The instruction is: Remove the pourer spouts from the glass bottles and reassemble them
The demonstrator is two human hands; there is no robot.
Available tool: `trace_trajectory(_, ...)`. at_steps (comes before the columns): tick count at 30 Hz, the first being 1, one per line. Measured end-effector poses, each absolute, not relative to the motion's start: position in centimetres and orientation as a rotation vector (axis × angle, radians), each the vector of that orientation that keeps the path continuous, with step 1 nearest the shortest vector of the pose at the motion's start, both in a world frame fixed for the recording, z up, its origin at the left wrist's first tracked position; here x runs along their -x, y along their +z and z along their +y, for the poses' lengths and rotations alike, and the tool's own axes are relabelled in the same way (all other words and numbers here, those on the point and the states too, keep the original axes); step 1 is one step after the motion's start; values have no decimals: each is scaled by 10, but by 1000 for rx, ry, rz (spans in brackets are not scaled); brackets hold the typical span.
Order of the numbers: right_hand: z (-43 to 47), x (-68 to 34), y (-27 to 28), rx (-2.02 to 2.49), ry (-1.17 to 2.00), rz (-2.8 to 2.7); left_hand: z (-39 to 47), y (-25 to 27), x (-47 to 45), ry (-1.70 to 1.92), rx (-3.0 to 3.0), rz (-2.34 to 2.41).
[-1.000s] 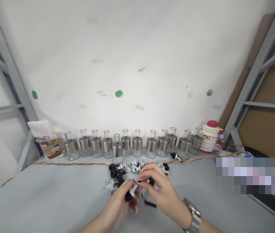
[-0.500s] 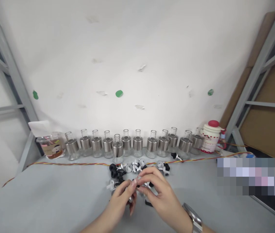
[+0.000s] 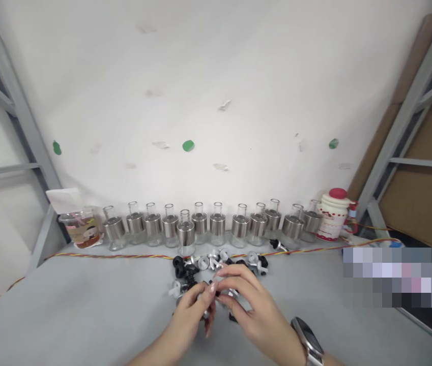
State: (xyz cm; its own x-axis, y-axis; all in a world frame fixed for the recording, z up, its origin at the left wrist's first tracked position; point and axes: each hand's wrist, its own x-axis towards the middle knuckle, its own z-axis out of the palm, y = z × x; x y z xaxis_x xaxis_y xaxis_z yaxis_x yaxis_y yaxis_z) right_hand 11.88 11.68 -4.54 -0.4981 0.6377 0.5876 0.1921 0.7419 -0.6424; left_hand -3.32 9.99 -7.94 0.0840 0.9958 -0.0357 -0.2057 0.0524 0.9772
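Observation:
Curled fingers of my left hand (image 3: 195, 307) close round a small silver and black bottle-pourer part (image 3: 205, 315), mostly hidden by the hand. My right hand (image 3: 252, 300), with a watch at its wrist, has its fingertips pinched against the dark upper end of that piece, touching the left thumb. Just beyond both hands lies a pile of loose pourer parts: black ribbed stoppers (image 3: 190, 279), silver caps (image 3: 203, 263) with white stems, and black caps (image 3: 178, 265). Another black piece (image 3: 233, 317) shows under my right hand.
Several glass bottles (image 3: 185, 234) with steel collars stand in a row along the wall. A plastic cup (image 3: 82, 231) is at the left end, a cream jar (image 3: 333, 216) with a red top at the right. A twisted wire (image 3: 124, 255) crosses the table in front of the bottles.
The hands stay together in nearly the same place, with the right fingers shifting slightly at the piece. The whole view has moved a little.

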Motion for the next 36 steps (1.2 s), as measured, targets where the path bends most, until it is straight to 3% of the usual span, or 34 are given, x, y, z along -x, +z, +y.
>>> trace_trajectory(6,132,-133,-27,764,576,-1987,104,-68,37,1282,-925,1058)
trace_trajectory(13,141,-145,-47,1121,836,-2439,110,-68,44,1299,-899,1076)
trace_trajectory(22,137,-134,-68,1099,621,-2458,102,-57,38,1314,-804,987)
trace_trajectory(30,134,-127,-58,1490,531,-2417,108,-67,41,1259,-1002,1060)
trace_trajectory(36,131,-116,-75,1489,425,-2445,106,-67,41,1222,-1180,1119)
